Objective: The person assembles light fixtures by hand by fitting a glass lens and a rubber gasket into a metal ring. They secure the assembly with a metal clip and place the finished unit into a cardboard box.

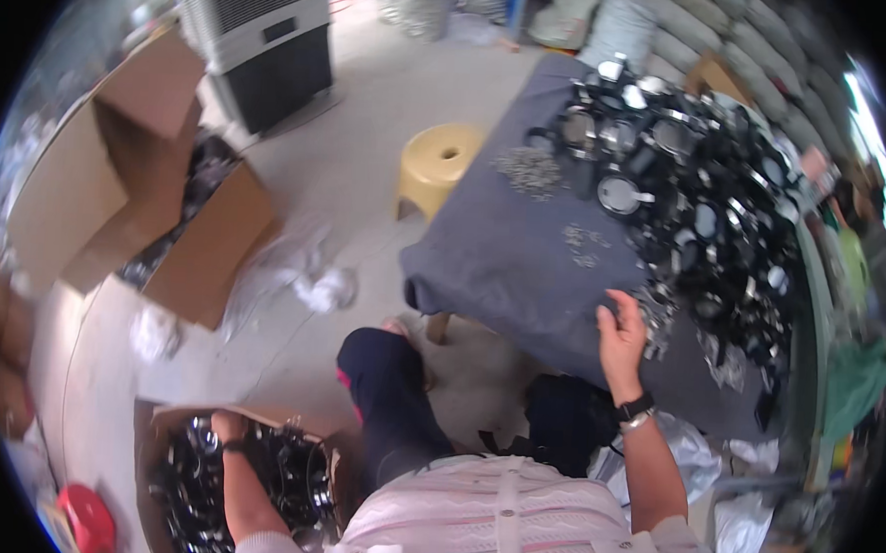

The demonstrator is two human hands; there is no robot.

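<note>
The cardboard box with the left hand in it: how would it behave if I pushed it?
The cardboard box would probably resist, since dark, shiny parts fill much of it. Those parts may shift or rattle, lying loosely jumbled. Its sides might flex, being cardboard with an open top.

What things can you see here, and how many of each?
Flat cloth-covered table: 1, grey, right of centre
Glossy disc-topped parts: too many to count, black and silver, table's right side
Small metal-looking pieces: many, grey, in groups on the table
Round-seated plastic stool: 1, yellow, left of the table
Boxy machine: 1, grey and black, top left
Open cardboard boxes: 2, brown, left and lower left
Glossy rounded parts: many, dark, inside the lower box
Stuffed sacks: several, pale, top right
Trousers: 1 pair, dark, bottom centre
Left hand: 1, dark wristband, at the lower box
Right hand: 1, dark wristband, at the table's near side
</note>
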